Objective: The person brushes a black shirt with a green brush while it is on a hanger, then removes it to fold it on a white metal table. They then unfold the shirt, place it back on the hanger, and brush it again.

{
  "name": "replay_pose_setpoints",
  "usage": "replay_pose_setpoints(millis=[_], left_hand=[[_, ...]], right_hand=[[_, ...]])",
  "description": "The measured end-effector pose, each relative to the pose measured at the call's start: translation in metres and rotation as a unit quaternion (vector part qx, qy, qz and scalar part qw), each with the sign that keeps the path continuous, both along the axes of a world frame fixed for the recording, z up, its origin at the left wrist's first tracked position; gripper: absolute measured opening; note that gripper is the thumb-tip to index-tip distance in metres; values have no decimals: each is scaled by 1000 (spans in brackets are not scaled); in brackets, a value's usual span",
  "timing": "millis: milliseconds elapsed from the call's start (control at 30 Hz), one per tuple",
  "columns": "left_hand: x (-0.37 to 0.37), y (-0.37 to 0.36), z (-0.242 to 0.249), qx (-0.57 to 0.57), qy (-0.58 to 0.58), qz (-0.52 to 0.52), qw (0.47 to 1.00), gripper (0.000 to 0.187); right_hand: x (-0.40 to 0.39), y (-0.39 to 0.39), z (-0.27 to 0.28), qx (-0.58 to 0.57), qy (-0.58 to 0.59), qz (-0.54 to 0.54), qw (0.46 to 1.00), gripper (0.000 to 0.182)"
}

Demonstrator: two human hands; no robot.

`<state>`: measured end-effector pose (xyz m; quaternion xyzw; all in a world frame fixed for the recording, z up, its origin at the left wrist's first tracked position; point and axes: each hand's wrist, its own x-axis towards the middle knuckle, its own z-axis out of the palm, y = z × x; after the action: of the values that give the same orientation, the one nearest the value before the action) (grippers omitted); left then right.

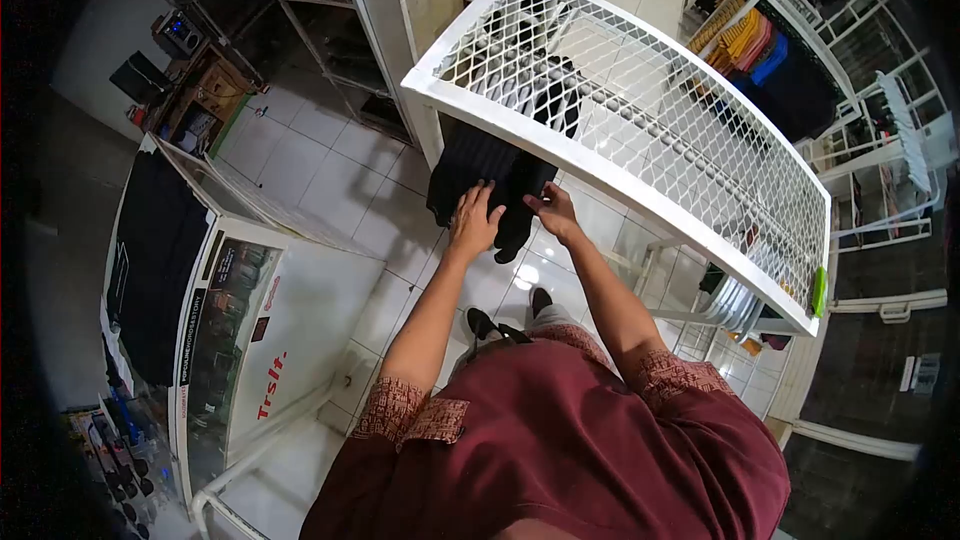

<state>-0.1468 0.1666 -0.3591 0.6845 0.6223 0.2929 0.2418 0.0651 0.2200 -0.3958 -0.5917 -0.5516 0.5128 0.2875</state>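
Black garments (470, 162) hang in a row beneath the white mesh-topped rack in front of me. My left hand (475, 223) lies against the front of this dark cloth, fingers stretched out and slightly spread. At the right edge of the same garments, my right hand (556, 212) has its thumb and fingers bent around the black fabric. A narrow dark end of cloth dangles between the two hands, above the tiles. The hangers holding these garments are mostly hidden by the rack's top.
The white rack (640, 202) spans from the centre to the right. A white display case (300, 335) with red lettering stands at left. Colourful clothes (750, 45) hang on another rack at the back right. My shoes (541, 300) are on the white tile floor (320, 155).
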Motion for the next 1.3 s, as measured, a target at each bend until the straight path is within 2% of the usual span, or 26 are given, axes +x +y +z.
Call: replay_pose_setpoints(millis=[67,100,167,200,267,333,367,433,500,567,633,667,800,867,900,967,1067,1300], left_hand=[[-2,3,1,-9,-4,3,1000,55],[-1,4,1,-18,-9,2,1000,53],[-3,7,2,-19,-13,-1,1000,52],[-3,8,1,-19,-18,-6,1000,51],[-2,11,-3,-13,-6,-3,1000,51],[-4,12,-3,-10,7,-3,1000,51],[-5,12,-4,-1,2,-8,1000,51],[-2,17,1,6,-5,-15,1000,50],[2,17,3,-45,-9,-7,999,49],[5,17,6,-58,-15,-2,998,48],[4,21,3,-63,-21,5,998,47],[3,22,2,-48,-21,11,999,47],[-3,24,-1,-19,-24,14,999,47],[-5,25,-3,-9,-26,16,1000,47],[-5,26,-4,-1,-27,18,999,46],[-6,25,-7,3,-25,29,999,46],[-11,23,-6,-2,-28,47,999,46],[-23,14,-5,-6,-34,60,998,45]], right_hand=[[-21,-5,33,35,-41,-42,998,71],[-29,0,24,32,-40,-41,998,71],[-44,18,-8,87,-147,-49,984,83],[-58,18,3,82,-196,-50,976,82],[-75,18,25,62,-183,-45,980,79],[-78,20,17,74,-164,-39,983,68],[-77,18,10,68,-164,-40,983,68],[-71,18,-6,223,-156,-54,961,61],[-67,26,-13,229,-141,-42,962,60],[-70,22,-10,236,-122,-32,963,58],[-70,22,-14,259,-156,-43,952,53],[-71,18,-16,274,-138,-73,949,53],[-66,15,-38,237,-157,-93,954,55],[-67,16,-35,204,-168,-81,961,64],[-69,16,-24,206,-168,-81,961,64],[-78,11,4,153,-253,-119,948,73],[-84,17,7,138,-269,-129,945,83],[-100,17,20,86,-280,-142,945,89]])
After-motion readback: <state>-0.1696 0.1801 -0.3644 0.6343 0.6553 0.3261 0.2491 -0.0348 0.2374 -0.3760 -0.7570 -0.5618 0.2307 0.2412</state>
